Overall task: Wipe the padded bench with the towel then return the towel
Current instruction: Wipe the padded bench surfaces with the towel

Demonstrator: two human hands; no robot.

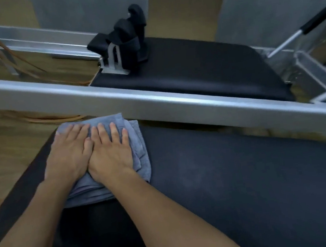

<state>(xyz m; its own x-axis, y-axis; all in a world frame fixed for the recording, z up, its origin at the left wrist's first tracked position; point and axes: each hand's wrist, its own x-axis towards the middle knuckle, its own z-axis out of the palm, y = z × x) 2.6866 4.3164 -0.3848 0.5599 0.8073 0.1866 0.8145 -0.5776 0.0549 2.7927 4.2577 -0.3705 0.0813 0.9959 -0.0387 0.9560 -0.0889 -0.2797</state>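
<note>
Towel (141, 156), folded, lies at the padded bench (246, 174)'s far-left corner, pressed flat under the left hand (67, 153) and right hand (110, 154), fingers straight, gripping nothing; pushed farther, it could slip off the edge.

Body in view: left hand (67, 153) and right hand (110, 152), both bare. Same for left forearm (27, 232) and right forearm (169, 215), bare right to the frame edge. Short, plain fingernails (125, 130). Upper arms out of frame.
</note>
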